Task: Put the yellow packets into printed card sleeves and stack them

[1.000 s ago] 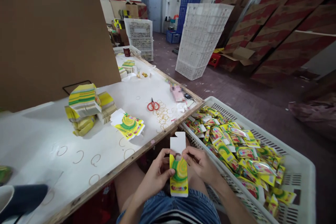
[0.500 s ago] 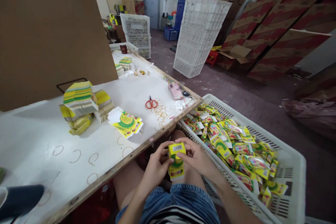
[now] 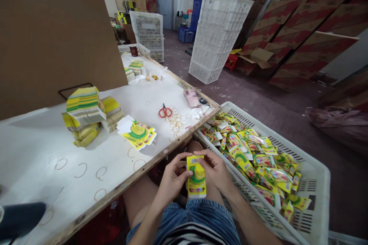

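Note:
A small yellow and green printed carton (image 3: 197, 180) is held upright above my lap, its barcode flap at the upper end. My left hand (image 3: 176, 174) grips its left edge, thumb on the front. The fingers of my right hand (image 3: 214, 170) close on the top right corner, thumb pressing near the flap. Left of my hands, on the table, lies a small pile of flat cartons (image 3: 138, 134) of the same print. Further left sit bundled stacks of flat cartons (image 3: 86, 107).
The white table (image 3: 115, 172) has a wooden edge and scattered rubber bands (image 3: 175, 120). Red-handled scissors (image 3: 165, 111) lie on it. At my right stands a white plastic crate (image 3: 317, 203) of filled cartons. Stacked white crates (image 3: 217, 38) and cardboard boxes (image 3: 310, 30) stand behind.
The carton has tipped so its printed front now faces me more fully, and its barcode flap looks foreshortened. My right thumb has moved up towards the flap. Both hands keep hold.

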Demonstrator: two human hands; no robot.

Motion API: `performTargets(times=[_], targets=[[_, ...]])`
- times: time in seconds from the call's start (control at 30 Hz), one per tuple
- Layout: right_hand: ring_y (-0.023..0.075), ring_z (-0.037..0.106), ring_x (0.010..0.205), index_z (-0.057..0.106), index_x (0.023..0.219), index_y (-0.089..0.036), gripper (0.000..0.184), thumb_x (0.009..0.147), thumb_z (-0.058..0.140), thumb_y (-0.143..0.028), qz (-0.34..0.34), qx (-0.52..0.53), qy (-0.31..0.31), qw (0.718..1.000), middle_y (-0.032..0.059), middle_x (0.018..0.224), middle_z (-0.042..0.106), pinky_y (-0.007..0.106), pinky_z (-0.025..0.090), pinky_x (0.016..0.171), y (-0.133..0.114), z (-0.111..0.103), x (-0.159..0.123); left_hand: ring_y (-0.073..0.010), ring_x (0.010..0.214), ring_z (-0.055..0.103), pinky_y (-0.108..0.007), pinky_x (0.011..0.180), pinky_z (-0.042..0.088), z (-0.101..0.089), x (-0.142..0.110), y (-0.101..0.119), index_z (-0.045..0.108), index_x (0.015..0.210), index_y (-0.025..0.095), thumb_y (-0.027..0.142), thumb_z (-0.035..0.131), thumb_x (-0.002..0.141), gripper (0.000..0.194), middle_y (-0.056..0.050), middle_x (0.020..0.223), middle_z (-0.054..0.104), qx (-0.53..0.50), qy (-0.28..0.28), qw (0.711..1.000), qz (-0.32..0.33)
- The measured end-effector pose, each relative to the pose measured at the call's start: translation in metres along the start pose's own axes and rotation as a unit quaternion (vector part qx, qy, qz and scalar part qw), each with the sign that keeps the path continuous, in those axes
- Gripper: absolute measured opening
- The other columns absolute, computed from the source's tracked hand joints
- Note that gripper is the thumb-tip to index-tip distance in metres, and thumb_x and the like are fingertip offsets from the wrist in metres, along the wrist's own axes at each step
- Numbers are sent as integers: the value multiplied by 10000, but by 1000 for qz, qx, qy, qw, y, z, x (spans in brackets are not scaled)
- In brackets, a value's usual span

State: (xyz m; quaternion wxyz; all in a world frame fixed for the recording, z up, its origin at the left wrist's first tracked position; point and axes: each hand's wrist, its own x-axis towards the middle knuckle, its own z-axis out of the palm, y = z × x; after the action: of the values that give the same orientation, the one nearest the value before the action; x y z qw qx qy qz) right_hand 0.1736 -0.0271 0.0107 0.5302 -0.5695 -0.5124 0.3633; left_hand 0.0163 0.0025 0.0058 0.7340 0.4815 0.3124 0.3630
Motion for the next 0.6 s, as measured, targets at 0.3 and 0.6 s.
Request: performTargets(times=[0.3, 0.6], targets=[[332, 550, 1077, 734, 932, -208, 265, 818, 648, -431, -144, -293, 251, 911, 137, 1087, 663, 546, 331, 999, -1, -50, 24, -290, 1410, 339, -528, 1179, 158, -45, 3, 27, 574, 1261, 230, 250, 554, 873, 389, -113, 1439, 501, 411, 318, 817, 248], [242, 597, 806, 708, 743, -214, 179, 684, 767, -372, -51, -29, -20, 998, 68, 816, 703, 381, 450, 826, -15, 123, 117, -314, 1312, 483, -547, 1111, 312, -88, 9, 20, 573, 1252, 210, 225, 518, 875, 381, -130, 1306, 623, 459, 306, 811, 197]])
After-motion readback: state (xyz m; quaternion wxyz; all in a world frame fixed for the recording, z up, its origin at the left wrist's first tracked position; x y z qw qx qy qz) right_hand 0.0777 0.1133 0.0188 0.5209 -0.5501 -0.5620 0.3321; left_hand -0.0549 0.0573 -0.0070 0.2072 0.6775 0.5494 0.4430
